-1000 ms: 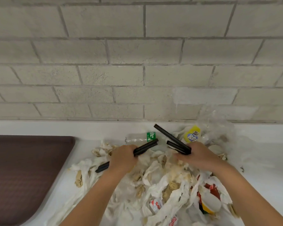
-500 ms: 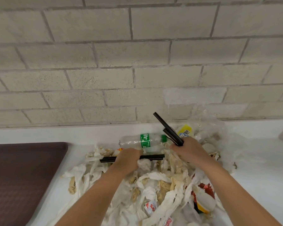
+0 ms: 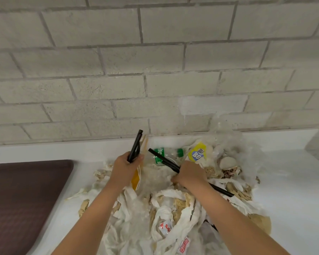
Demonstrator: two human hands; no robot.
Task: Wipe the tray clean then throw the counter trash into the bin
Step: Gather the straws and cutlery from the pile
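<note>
1. Your left hand (image 3: 126, 168) now closes its grip round a bundle of black straws (image 3: 134, 148) that stands nearly upright. Half a second ago it held one straw level across the pile.
2. Your right hand (image 3: 190, 174) grips a single black straw (image 3: 164, 160). It slants from the green-labelled bottle (image 3: 170, 154) down to the right, where earlier this hand held a bundle pointing up and left.
3. A yellow packet (image 3: 136, 178) hangs under your left hand; you cannot tell whether the grip includes it.
4. The trash pile (image 3: 173, 208) of crumpled napkins lies on the white table (image 3: 287, 181), beneath both hands.
5. The brown tray (image 3: 26, 190) stays at the left, just beside the pile.
</note>
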